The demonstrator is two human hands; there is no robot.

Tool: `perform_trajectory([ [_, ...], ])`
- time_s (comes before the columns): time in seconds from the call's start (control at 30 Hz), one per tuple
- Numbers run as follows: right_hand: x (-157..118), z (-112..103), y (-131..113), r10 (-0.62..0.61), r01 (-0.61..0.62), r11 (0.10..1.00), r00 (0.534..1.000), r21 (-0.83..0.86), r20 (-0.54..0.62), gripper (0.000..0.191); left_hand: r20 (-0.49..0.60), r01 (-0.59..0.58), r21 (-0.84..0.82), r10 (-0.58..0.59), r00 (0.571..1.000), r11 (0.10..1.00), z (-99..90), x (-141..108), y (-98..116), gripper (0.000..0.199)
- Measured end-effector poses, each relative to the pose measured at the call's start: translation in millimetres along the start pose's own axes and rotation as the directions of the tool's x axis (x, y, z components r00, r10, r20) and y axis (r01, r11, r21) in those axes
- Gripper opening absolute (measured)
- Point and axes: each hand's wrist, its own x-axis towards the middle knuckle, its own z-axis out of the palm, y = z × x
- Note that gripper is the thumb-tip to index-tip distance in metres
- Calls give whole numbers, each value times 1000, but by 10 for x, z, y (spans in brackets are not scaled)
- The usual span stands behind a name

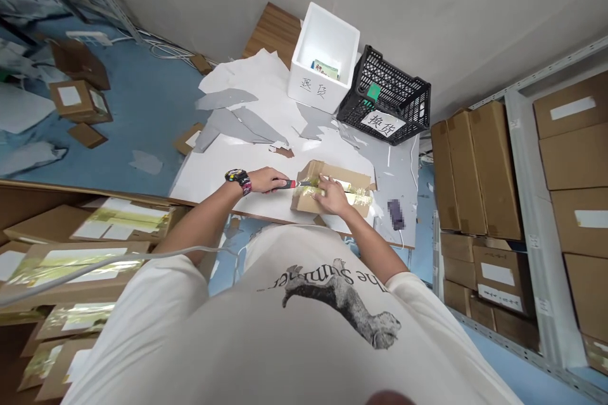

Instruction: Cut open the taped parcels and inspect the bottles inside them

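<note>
White printed shirt cloth point(304, 266) lay nearest, beyond which the left hand point(266, 180) clenched a slim red-and-black cutter point(289, 184) at a taped brown cardboard box point(308, 204) near the white-topped table point(213, 171)'s edge, where pushing too hard could have skidded it into the loosely spread right hand point(334, 195) resting there, while a far white foam box point(298, 90) held a green-and-blue packet point(325, 69).

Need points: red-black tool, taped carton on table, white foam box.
Red-black tool point(291, 184), head view: handle's red part.
Taped carton point(350, 175), head view: far-side cardboard.
White foam box point(313, 87), head view: front wall.
</note>
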Motion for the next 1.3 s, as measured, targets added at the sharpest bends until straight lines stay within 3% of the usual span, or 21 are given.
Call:
perform_trajectory([
  [0.13, 40, 0, 75, -1, 2, 999, 1000, 34, -11, 14, -4, -23, 52, 23, 1000, 998, -10, 49, 29, 57],
  [0.33, 78, 56, 140, 0, 4, 998, 998, 64, -64, 13, -102, -10, 317, 44, 994, 948, -43, 184, 287, 39],
  [0.53, 25, 238, 203, -9, 35, 989, 984, 142, -178, 13, 42, -50, 245, 41, 998, 968, -63, -8, 230, 43],
  [0.63, 53, 232, 252, -18, 50, 987, 979, 155, -203, 12, -78, 24, 374, 6, 997, 927, -29, 5, 272, 44],
  [0.73, 87, 176, 272, -43, 69, 991, 977, 117, -210, 14, -247, 101, 511, 33, 969, 854, 23, 47, 379, 43],
  [0.8, 86, 158, 265, -68, 85, 994, 977, 75, -203, 16, -269, 113, 506, 32, 963, 855, 58, 38, 413, 43],
  [1.0, -18, 252, 241, -147, 155, 988, 967, 25, -207, 23, -17, -26, 184, 30, 999, 983, 136, -169, 147, 44],
  [1.1, -39, 291, 264, -174, 190, 981, 955, 48, -239, 27, -109, -21, 249, 50, 993, 968, 165, -220, 35, 42],
  [1.2, -43, 297, 297, -181, 206, 977, 942, 61, -283, 30, -262, 47, 368, 55, 963, 929, 218, -172, 106, 38],
  [1.3, -58, 284, 303, -209, 232, 972, 923, 33, -323, 31, -256, 31, 404, 81, 963, 914, 251, -99, 261, 38],
])
